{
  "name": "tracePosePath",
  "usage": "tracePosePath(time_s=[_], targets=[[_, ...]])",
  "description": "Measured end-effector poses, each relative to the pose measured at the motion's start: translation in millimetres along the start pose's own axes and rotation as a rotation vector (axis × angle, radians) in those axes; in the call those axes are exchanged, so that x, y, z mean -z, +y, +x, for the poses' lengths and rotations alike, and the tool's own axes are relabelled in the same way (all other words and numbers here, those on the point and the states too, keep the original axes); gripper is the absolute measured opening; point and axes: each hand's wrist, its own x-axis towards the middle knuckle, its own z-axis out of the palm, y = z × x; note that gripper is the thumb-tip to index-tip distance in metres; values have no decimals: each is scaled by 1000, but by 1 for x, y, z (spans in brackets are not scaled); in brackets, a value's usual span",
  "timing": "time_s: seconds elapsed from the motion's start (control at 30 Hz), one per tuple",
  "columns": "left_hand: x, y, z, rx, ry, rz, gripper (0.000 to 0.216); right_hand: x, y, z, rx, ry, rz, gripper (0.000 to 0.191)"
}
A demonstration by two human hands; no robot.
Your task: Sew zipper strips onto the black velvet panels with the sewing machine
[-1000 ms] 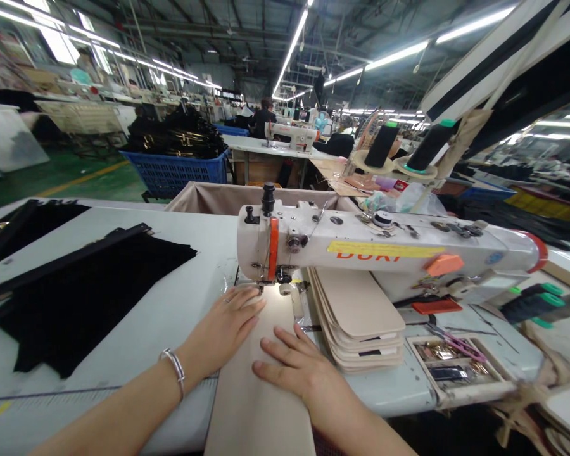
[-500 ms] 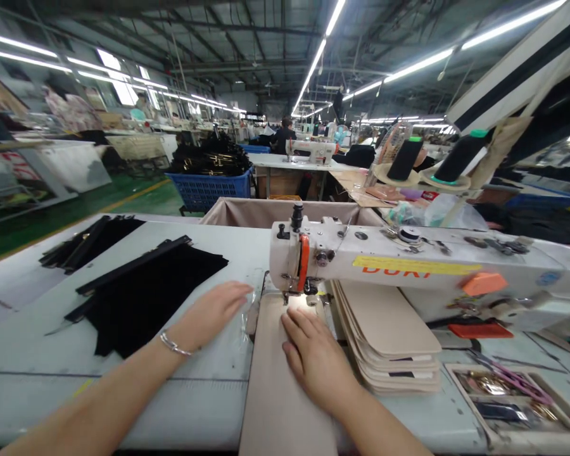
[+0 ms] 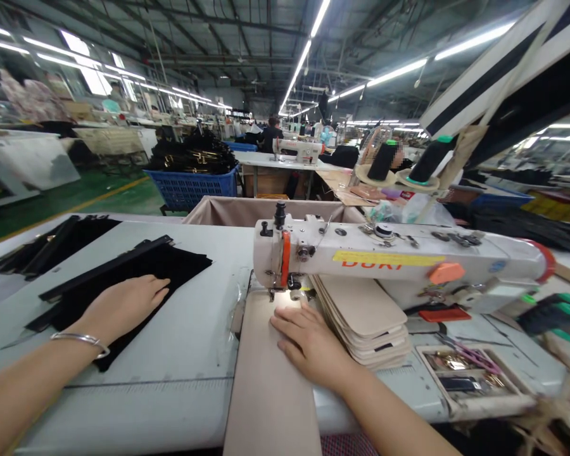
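Note:
A long beige panel (image 3: 270, 386) runs under the needle of the white sewing machine (image 3: 332, 253) and hangs past the table's front edge. Flat on its upper part, close to the lit needle area, rests my right hand (image 3: 308, 342), fingers stretched out. My left hand (image 3: 128, 307), with a bracelet (image 3: 80, 339) at the wrist, is over the black fabric pieces (image 3: 180, 272) on the left, its fingers extended. Whether it presses on them I cannot tell. Several stacked beige panels (image 3: 361, 310) lie behind my right hand, beneath the machine arm.
A small tray (image 3: 475, 386) with pink-handled scissors (image 3: 479, 358) and metal bits stands at the right. More black pieces (image 3: 52, 244) lie at the far left. Behind the machine are a beige fabric-lined bin (image 3: 218, 212), a blue crate (image 3: 190, 187) and black thread cones (image 3: 430, 161).
My left hand has moved left, from beside the needle area to over the black pieces. My right hand stays on the beige panel. The whole view has shifted somewhat.

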Motion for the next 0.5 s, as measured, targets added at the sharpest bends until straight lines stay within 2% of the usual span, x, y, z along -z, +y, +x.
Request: tracePosePath(time_s=[0.07, 0.13, 0.23, 0.3, 0.37, 0.4, 0.5], targets=[[9, -6, 2, -55, -33, 151, 43, -3, -4, 4, -32, 40, -49, 38], [28, -1, 2, -27, -30, 272, 45, -8, -9, 9, -64, 88, -88, 37], [57, 34, -3, 19, 18, 268, 49, -17, -13, 15, -69, 153, -89, 42], [65, 71, -9, -58, -40, 60, 43, -23, -13, 16, -59, 186, -78, 43], [56, 105, -11, -198, -176, -163, 37, -26, -12, 15, -58, 196, -69, 41], [47, 118, -9, -241, -179, -229, 38, -27, -11, 14, -61, 196, -69, 41], [14, 129, 9, -248, -19, -260, 45, -26, -10, 13, -74, 196, -71, 40]])
